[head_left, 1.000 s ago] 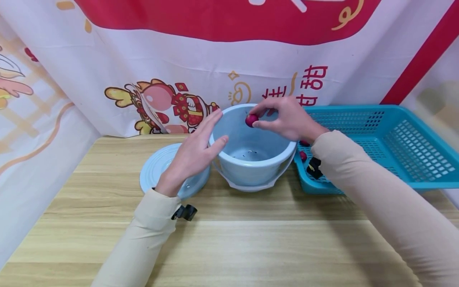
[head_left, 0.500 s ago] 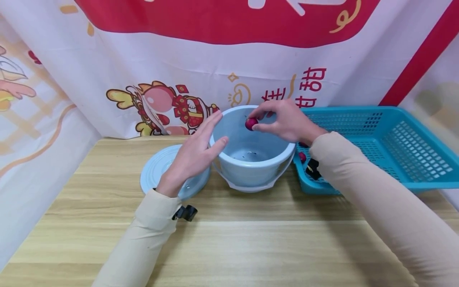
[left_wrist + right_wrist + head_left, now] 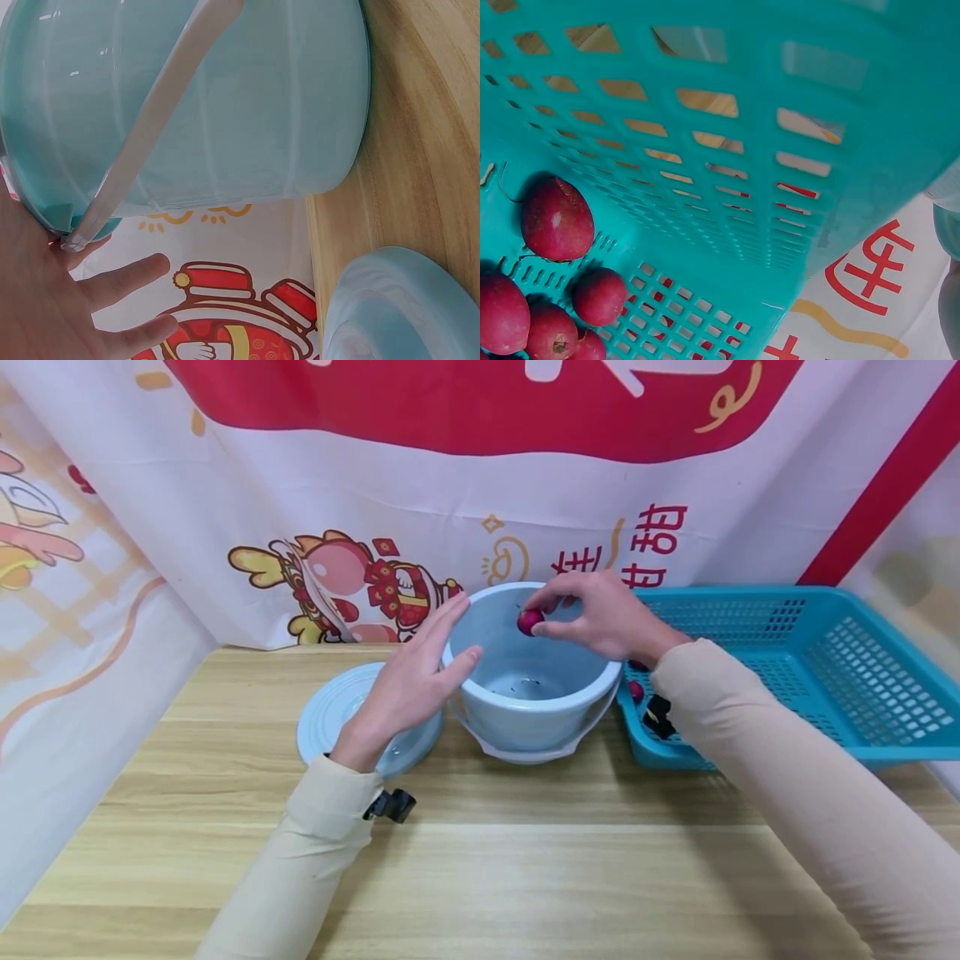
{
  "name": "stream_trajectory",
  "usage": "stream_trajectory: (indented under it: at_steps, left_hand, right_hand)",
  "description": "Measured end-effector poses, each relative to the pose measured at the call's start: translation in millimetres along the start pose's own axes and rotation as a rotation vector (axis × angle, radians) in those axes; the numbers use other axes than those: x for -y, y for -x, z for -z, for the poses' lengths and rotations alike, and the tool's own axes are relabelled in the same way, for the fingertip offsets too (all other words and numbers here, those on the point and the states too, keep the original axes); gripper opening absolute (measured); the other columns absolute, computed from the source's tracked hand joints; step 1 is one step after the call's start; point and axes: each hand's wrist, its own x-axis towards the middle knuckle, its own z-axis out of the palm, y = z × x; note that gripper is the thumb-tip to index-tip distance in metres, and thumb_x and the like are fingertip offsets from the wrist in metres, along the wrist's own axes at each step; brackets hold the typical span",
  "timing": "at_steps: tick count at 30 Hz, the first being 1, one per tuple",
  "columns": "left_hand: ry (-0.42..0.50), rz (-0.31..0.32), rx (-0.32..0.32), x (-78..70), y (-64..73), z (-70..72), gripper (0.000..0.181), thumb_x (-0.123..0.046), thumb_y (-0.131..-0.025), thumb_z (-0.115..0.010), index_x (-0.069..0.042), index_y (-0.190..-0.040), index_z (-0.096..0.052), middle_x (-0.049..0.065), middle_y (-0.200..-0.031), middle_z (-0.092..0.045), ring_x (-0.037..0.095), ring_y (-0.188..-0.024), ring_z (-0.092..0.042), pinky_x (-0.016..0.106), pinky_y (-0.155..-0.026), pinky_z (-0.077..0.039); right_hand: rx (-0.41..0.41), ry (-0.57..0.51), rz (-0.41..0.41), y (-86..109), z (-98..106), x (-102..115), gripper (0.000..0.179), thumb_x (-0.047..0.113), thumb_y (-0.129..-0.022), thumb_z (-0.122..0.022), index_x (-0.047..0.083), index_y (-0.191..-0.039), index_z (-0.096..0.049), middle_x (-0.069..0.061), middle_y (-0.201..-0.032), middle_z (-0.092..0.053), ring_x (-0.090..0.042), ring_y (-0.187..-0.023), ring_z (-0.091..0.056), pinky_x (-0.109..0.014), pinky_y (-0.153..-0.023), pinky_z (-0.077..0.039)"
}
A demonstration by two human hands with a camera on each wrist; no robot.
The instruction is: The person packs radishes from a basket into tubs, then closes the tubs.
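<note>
My right hand [image 3: 603, 614] pinches a small red radish [image 3: 529, 623] between thumb and fingertips, held inside the mouth of a light blue bucket [image 3: 525, 727] near its back right rim. My left hand [image 3: 408, 681] stays at the bucket's left rim, its fingers extended and thumb spread. In the left wrist view, the bucket's pale handle [image 3: 146, 139] hangs down along its side, one end close to the left hand's fingers. Several more radishes [image 3: 557, 219] lie in a teal slotted basket [image 3: 705, 67] beneath my right wrist. The bucket's inside shows a few dark bits at the bottom.
A round light blue lid [image 3: 326, 718] lies on the wooden table [image 3: 510, 877] left of the bucket, partly behind my left hand. The basket stands close to the bucket's right side. A printed cloth [image 3: 337, 485] hangs behind everything.
</note>
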Motion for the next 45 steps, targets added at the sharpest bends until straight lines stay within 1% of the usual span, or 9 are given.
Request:
stream_trajectory:
  at_steps: [10,13,22,29,35,39,42,45]
  left_hand:
    - [-0.004,-0.004,-0.003,-0.7,0.5,-0.8,0.075,-0.057,-0.105,-0.047,-0.031,-0.171,-0.021,-0.009,-0.180,-0.016,0.023,-0.165,-0.024,0.068,-0.126,-0.032]
    - [-0.006,-0.002,-0.002,-0.8,0.2,-0.8,0.075,-0.056,-0.105,-0.047,-0.032,-0.171,-0.020,-0.011,-0.180,-0.015,0.023,-0.165,-0.024,0.068,-0.126,-0.031]
    - [-0.008,-0.003,0.000,-1.0,0.6,-0.4,0.075,-0.057,-0.105,-0.046,-0.031,-0.171,-0.021,-0.011,-0.180,-0.015,0.024,-0.165,-0.024,0.069,-0.125,-0.031]
    - [-0.009,-0.002,-0.003,-0.7,0.3,-0.9,0.075,-0.058,-0.105,-0.045,-0.033,-0.171,-0.020,-0.012,-0.180,-0.015,0.023,-0.165,-0.025,0.069,-0.126,-0.031]
    - [-0.012,-0.003,-0.002,0.0,0.7,-0.5,0.075,-0.058,-0.105,-0.045,-0.032,-0.171,-0.020,-0.010,-0.180,-0.015,0.025,-0.165,-0.025,0.069,-0.125,-0.031]
    - [-0.012,-0.001,0.001,-0.1,0.8,-0.2,0.075,-0.057,-0.105,-0.046,-0.031,-0.171,-0.020,-0.011,-0.180,-0.015,0.025,-0.165,-0.025,0.069,-0.125,-0.031]
    - [-0.012,-0.001,0.002,-0.2,0.7,-0.3,0.075,-0.057,-0.105,-0.046,-0.032,-0.171,-0.020,-0.011,-0.180,-0.015,0.024,-0.165,-0.025,0.069,-0.126,-0.031]
    - [-0.005,0.002,-0.004,0.1,0.4,-1.2,0.074,-0.057,-0.105,-0.046,-0.033,-0.171,-0.021,-0.012,-0.179,-0.015,0.024,-0.165,-0.025,0.068,-0.125,-0.032]
  right_hand:
    - [0.007,-0.007,0.001,0.3,-0.1,0.4,0.041,0.019,-0.087,-0.088,0.014,-0.127,-0.078,-0.009,-0.119,-0.078,-0.030,-0.113,-0.069,-0.053,-0.101,-0.058]
    - [0.011,-0.005,-0.002,0.2,-0.1,0.3,0.042,0.019,-0.087,-0.088,0.013,-0.127,-0.077,-0.009,-0.119,-0.078,-0.031,-0.114,-0.069,-0.053,-0.101,-0.058]
    - [0.014,-0.004,-0.009,-0.6,0.4,0.5,0.043,0.019,-0.087,-0.088,0.014,-0.128,-0.077,-0.009,-0.119,-0.078,-0.032,-0.113,-0.069,-0.052,-0.100,-0.059]
    - [0.022,-0.015,-0.021,-0.4,0.2,0.4,0.042,0.019,-0.087,-0.088,0.014,-0.128,-0.077,-0.009,-0.121,-0.077,-0.031,-0.114,-0.069,-0.053,-0.101,-0.058]
    - [0.029,-0.030,-0.038,-0.1,0.4,1.1,0.040,0.019,-0.089,-0.086,0.014,-0.127,-0.077,-0.009,-0.125,-0.076,-0.031,-0.116,-0.068,-0.054,-0.105,-0.057]
    - [0.020,-0.047,-0.047,0.7,1.0,2.0,0.040,0.018,-0.089,-0.086,0.013,-0.127,-0.077,-0.010,-0.124,-0.076,-0.032,-0.116,-0.067,-0.054,-0.104,-0.057]
    - [0.006,-0.070,-0.059,2.3,2.7,2.5,0.041,0.019,-0.088,-0.087,0.014,-0.128,-0.077,-0.009,-0.124,-0.076,-0.031,-0.115,-0.068,-0.052,-0.103,-0.058]
    - [-0.023,-0.107,-0.061,5.7,7.7,2.3,0.041,0.023,-0.089,-0.086,0.016,-0.128,-0.076,-0.006,-0.123,-0.076,-0.025,-0.112,-0.069,-0.045,-0.100,-0.059]
